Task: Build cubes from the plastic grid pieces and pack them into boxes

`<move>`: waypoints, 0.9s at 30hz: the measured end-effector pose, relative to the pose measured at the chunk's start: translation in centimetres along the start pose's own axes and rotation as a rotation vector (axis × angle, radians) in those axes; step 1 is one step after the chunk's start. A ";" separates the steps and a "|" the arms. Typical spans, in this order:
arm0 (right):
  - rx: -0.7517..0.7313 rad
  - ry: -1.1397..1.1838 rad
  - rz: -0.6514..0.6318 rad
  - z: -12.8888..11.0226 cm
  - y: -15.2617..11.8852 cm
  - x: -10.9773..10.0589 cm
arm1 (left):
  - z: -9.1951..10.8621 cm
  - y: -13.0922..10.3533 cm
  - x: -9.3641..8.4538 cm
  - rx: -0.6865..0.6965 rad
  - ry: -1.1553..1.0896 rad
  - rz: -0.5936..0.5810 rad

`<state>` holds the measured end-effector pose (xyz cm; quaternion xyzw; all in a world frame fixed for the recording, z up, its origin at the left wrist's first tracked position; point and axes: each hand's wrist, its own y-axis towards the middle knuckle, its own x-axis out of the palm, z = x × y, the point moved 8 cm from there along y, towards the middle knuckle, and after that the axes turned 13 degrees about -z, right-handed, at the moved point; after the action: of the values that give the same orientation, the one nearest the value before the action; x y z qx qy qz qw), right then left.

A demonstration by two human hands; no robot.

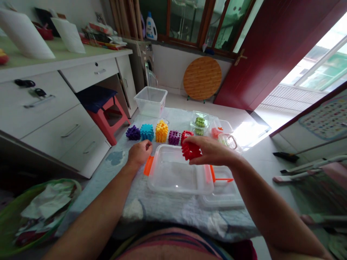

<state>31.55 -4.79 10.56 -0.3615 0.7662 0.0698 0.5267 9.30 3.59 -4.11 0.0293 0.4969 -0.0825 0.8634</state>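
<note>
My right hand [214, 150] is closed around red interlocking building blocks [191, 151], held above the right part of a clear plastic box [173, 177]. The box has orange latches, and its inside looks bare. Fingers curled in a loose fist, my left hand [139, 152] rests on the cloth by the box's left latch [148, 165]; nothing shows in it. Behind the box stands a row of block cubes: dark purple [133, 133], blue [146, 132], yellow [162, 131], purple [174, 137] and red [186, 135], the last partly behind my right hand.
A clear tub [151, 102] stands at the table's far left corner. Green blocks [200, 125] sit in a clear container at the back right, near an orange-red piece [216, 132]. A clear lid [223, 196] lies right of the box. Left are a stool [104, 108] and a basket [77, 186].
</note>
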 end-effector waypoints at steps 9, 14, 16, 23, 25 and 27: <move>0.120 -0.410 -0.208 -1.8 2.2 5.7 | -0.2 0.1 0.0 0.001 -0.044 -0.036; 0.118 -0.497 -0.259 -1.3 2.9 7.9 | -0.3 0.2 0.2 0.002 -0.036 -0.058; 0.127 -0.510 -0.285 -0.7 3.1 9.0 | -0.3 0.3 0.3 0.000 -0.034 -0.063; 0.147 -0.561 -0.325 0.1 3.1 10.6 | -0.4 0.2 0.5 -0.021 -0.017 -0.091; 0.152 -0.571 -0.333 0.0 3.2 10.8 | -0.4 0.2 0.5 -0.022 -0.009 -0.092; 0.163 -0.577 -0.347 0.0 3.2 10.9 | -0.4 0.2 0.5 -0.021 -0.002 -0.094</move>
<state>27.53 -7.66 0.31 -0.4085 0.5160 0.0170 0.7527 9.27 3.83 -4.75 -0.0032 0.4976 -0.1175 0.8594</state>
